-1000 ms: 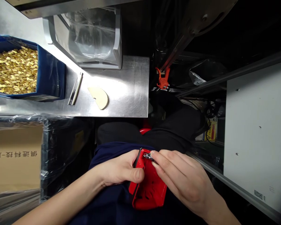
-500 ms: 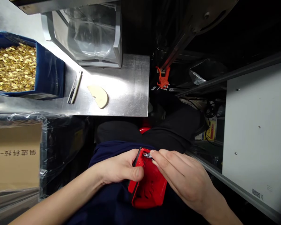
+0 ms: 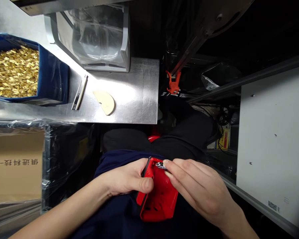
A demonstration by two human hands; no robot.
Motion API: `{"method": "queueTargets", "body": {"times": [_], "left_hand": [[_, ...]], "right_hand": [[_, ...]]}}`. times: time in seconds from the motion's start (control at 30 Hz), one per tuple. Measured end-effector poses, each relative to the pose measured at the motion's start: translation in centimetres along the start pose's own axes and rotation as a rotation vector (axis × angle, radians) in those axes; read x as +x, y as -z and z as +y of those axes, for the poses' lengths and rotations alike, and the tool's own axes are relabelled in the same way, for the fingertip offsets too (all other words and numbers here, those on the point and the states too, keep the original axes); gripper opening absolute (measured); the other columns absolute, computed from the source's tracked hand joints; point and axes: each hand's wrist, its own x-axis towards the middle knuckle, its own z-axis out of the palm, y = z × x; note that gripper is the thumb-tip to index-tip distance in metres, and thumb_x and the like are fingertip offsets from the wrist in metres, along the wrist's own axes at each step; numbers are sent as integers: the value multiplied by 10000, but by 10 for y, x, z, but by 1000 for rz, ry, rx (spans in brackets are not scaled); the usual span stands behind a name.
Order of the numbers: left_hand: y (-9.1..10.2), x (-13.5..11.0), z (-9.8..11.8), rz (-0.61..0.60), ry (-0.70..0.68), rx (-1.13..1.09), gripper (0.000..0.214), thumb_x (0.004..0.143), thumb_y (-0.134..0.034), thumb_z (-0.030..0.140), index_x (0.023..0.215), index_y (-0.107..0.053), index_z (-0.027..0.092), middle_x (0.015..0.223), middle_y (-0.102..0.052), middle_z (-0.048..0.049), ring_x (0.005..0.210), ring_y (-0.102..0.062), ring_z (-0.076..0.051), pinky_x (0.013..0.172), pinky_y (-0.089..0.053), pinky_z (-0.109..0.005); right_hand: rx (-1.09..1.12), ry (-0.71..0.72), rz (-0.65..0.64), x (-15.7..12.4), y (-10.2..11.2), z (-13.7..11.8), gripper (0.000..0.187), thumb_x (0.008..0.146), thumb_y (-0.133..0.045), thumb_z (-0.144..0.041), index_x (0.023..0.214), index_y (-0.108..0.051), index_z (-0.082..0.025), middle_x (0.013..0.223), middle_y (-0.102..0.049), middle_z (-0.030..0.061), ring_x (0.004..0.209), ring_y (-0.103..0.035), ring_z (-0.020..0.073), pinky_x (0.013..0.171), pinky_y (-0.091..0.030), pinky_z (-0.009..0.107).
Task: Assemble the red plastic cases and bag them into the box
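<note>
My left hand (image 3: pixel 133 179) grips a red plastic housing (image 3: pixel 160 199) with a black edge by its left side, thumb over the rim. The housing's hollow inside faces up, with dark slots in its floor. Between the thumb and fingers of my right hand (image 3: pixel 201 189) is a small shiny metal tool that looks like a nail clipper (image 3: pixel 160 165). Its tip sits at the upper inside corner of the housing, just right of the rim. I cannot tell whether it touches the red plastic. Part of the tool is hidden by my fingers.
On the metal table (image 3: pixel 142 99) lie a cutter knife (image 3: pixel 79 93) and a pale half-round piece (image 3: pixel 106 102). A blue bin of small gold parts (image 3: pixel 16 73) and a grey bin (image 3: pixel 125 49) stand there too. A cardboard box (image 3: pixel 16 179) is at left, a white panel (image 3: pixel 274 139) at right.
My right hand has drawn the nail clipper slightly right, away from the housing's rim. My left hand and the housing have stayed in place.
</note>
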Motion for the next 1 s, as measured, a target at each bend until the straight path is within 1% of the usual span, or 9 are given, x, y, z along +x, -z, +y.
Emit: {"method": "queueTargets", "body": {"times": [0.1,0.17,0.3,0.4,0.5,0.57,0.67,0.87,1.0], "left_hand": [[1,0,-1,-7,14,-20,681,772,-820,586,1236,-691,105,1099,-768,-128,946,-718,-239,919,-519,-320],[1,-1,-2,1,17,-35,706,765,-825,587,1257,-673,103,1103,-763,-136,973,-717,-256,938,-520,-345],[-1,-3,-7,118,-41,-71,802,710,-907,487,1364,-554,187,1202,-720,-125,1078,-693,-259,946,-522,-359],[-5,-5,-7,169,-60,-86,875,658,-961,389,1380,-487,250,1285,-676,-126,1145,-678,-283,999,-498,-409],[-8,-7,-3,209,-57,-64,1053,648,-968,381,1505,-362,295,1380,-618,-155,1227,-638,-322,1082,-438,-490],[-9,-7,-1,225,-41,-41,1118,665,-956,398,1560,-294,299,1377,-614,-160,1216,-637,-312,1084,-432,-491],[-9,-7,0,213,-19,-8,1088,674,-940,445,1551,-323,262,1283,-653,-147,1130,-652,-275,1011,-474,-437],[-11,-6,-2,235,11,49,1081,673,-939,468,1517,-294,268,1211,-654,-124,1032,-667,-264,856,-513,-376],[-14,-6,-2,235,11,60,1081,664,-944,474,1498,-291,261,1243,-654,-148,1086,-677,-305,898,-516,-414]], "right_hand": [[-12,32,-15,0,-3,0,299,997,-547,-83,1281,-633,-46,1128,-775,134,968,-733,248,862,-588,370],[5,-8,-1,3,-3,-2,280,989,-587,-107,1257,-643,-50,1087,-779,124,927,-737,231,843,-589,350],[50,-299,115,8,-1,-14,173,984,-619,-194,1123,-704,-135,938,-778,49,766,-735,159,752,-590,260],[83,-551,209,9,1,-25,141,966,-634,-238,1078,-713,-206,746,-714,-23,558,-652,109,626,-572,210],[181,-642,279,7,-3,-36,159,950,-653,-253,1100,-703,-241,719,-701,-39,512,-624,98,547,-549,182],[345,-679,210,6,-8,-41,158,947,-644,-243,1094,-697,-260,710,-703,-54,508,-637,91,501,-526,155],[586,-782,80,4,-18,-47,143,957,-610,-249,1082,-677,-273,669,-682,-75,493,-643,91,479,-511,145],[780,-873,11,3,-25,-54,80,986,-550,-264,1030,-614,-246,711,-681,-48,557,-651,111,546,-519,176],[914,-912,33,7,-30,-57,94,1001,-532,-299,978,-590,-228,724,-672,-30,565,-641,107,526,-485,179]]}}
